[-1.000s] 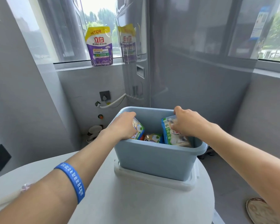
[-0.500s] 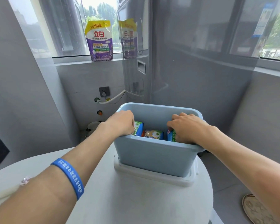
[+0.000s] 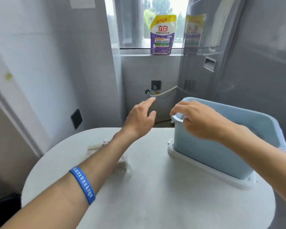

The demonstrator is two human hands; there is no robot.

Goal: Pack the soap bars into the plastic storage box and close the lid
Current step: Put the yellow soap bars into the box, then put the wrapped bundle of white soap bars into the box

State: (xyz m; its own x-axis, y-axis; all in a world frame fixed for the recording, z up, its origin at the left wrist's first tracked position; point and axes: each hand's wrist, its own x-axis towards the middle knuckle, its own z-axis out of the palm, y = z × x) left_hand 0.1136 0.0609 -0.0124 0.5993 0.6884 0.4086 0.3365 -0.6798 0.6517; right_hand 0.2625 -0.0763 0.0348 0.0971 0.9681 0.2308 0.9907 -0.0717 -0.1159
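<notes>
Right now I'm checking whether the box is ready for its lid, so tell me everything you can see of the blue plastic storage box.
The light blue plastic storage box is open-topped, smooth-walled, with a rolled rim and corner handle. It stands upright on a white plastic lid on the round white table. The right hand grips its left rim; the left hand is apart. Its contents are hidden.

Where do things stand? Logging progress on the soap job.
Right hand grips blue box rim corner. Left hand open, off the box. Box sits on white lid, lid not on. Nothing blocking.
</notes>
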